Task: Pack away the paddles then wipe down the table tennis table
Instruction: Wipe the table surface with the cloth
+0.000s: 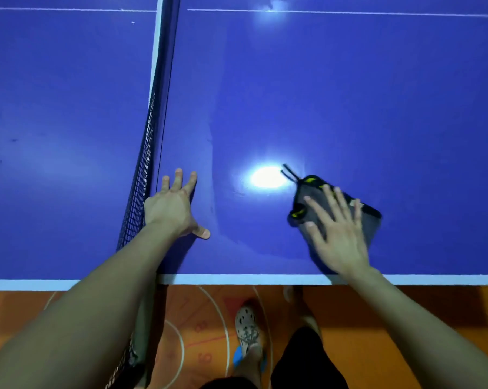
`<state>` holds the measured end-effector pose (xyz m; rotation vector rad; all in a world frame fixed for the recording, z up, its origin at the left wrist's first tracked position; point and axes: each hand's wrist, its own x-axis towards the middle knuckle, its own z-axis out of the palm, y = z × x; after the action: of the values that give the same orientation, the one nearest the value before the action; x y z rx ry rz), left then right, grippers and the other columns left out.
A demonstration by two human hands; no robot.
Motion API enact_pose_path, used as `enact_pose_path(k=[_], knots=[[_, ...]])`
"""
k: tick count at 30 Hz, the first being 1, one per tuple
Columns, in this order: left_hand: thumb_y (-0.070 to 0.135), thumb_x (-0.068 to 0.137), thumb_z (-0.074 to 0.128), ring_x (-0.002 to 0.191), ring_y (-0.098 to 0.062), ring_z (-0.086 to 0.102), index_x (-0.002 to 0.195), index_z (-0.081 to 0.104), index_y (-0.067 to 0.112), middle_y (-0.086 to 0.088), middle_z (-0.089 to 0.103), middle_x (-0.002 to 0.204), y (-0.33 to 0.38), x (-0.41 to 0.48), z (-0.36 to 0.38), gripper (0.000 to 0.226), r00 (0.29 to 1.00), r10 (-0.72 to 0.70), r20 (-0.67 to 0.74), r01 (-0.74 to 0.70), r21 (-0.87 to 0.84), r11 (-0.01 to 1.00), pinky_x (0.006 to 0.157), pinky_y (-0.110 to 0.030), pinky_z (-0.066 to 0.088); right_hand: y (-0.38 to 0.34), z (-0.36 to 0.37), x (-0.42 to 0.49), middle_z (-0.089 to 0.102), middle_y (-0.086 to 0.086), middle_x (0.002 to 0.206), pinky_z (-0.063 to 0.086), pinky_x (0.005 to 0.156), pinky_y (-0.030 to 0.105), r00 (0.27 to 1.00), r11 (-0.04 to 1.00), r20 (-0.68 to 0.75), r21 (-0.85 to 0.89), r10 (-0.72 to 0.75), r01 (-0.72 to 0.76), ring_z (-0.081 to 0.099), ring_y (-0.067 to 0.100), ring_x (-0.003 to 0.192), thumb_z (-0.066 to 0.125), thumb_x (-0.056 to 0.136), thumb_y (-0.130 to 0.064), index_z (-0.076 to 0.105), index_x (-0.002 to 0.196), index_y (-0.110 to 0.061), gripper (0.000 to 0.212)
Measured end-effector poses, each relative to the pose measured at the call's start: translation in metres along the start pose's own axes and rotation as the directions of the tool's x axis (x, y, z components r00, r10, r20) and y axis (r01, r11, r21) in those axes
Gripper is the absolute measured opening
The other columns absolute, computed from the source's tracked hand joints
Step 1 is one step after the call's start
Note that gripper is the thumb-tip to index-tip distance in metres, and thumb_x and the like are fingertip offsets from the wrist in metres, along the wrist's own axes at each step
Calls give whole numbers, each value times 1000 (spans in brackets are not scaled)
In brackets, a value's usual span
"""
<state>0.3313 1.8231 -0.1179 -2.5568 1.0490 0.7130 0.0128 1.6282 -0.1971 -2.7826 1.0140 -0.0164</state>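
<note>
Grey cloth [373, 224] lies on the table [349, 94] beneath the right hand [339, 242], its grip open, fingers spread.

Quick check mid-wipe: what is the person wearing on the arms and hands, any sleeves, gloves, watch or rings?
Nothing worn shows. The left hand and right hand are bare: no gloves, no rings visible. The left forearm and right forearm are uncovered to the frame edge, with no sleeves, watch or bands in view.
</note>
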Motion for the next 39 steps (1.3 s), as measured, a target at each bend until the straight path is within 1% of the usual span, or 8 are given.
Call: enact_pose_path(k=[5,11,16,20,25,32,36,39], knots=[[85,41,90,166,-26,2,167,-14,40,7,-13,178,2,4,3,170,1000,-2,-2,2,15,1000,105,-56,52,2,-7,-8,2,4,185,2,130,75,931,931,-20,-4,365,-365,-8,26,170,23,109,-68,28,172,-40,69],[77,41,96,166,-28,3,168,-9,39,7,-11,178,2,10,11,169,999,-31,-33,30,-17,999,105,-66,48,-155,18,43,1,7,184,-1,129,74,1000,1000,6,3,15,-15,-8,32,170,26,111,-66,27,172,-41,66],[60,42,104,163,-34,13,169,12,30,-4,11,176,9,9,12,159,998,-40,-51,37,-47,998,108,-64,48,-101,17,37,15,1,183,6,133,64,995,993,-35,68,-94,96,6,23,171,36,112,-55,38,169,-38,60],[39,53,105,123,-37,59,139,56,22,-8,55,136,25,-9,17,101,985,-27,-170,23,-23,999,82,-52,59,64,-5,16,15,-1,183,9,133,66,948,951,-88,69,306,-300,11,24,170,33,108,-59,36,169,-38,65],[48,74,90,111,-35,59,121,63,21,-5,54,112,54,-51,39,61,972,-38,-231,13,-106,994,71,-44,52,129,-28,7,3,4,185,1,131,71,817,816,-35,85,576,-572,-3,27,170,18,109,-65,25,173,-35,71],[66,60,96,138,-40,48,150,52,16,-13,49,154,92,-111,73,112,992,-65,-111,49,-142,989,102,-55,50,-94,11,-6,13,9,183,3,130,71,999,998,7,53,-46,46,4,33,170,35,111,-55,40,169,-34,62],[58,65,98,148,-45,38,161,39,11,-16,34,169,106,-112,80,122,988,-125,-94,110,-146,983,114,-59,45,-42,14,-25,23,5,181,9,133,64,988,983,-70,110,-138,145,13,27,170,42,109,-52,47,165,-36,58],[58,64,98,148,-44,37,161,40,14,-14,33,170,104,-111,82,121,985,-137,-103,121,-150,981,112,-59,46,64,4,-72,24,3,181,10,133,63,995,998,-100,65,-5,12,15,25,169,44,109,-52,45,166,-37,59]])
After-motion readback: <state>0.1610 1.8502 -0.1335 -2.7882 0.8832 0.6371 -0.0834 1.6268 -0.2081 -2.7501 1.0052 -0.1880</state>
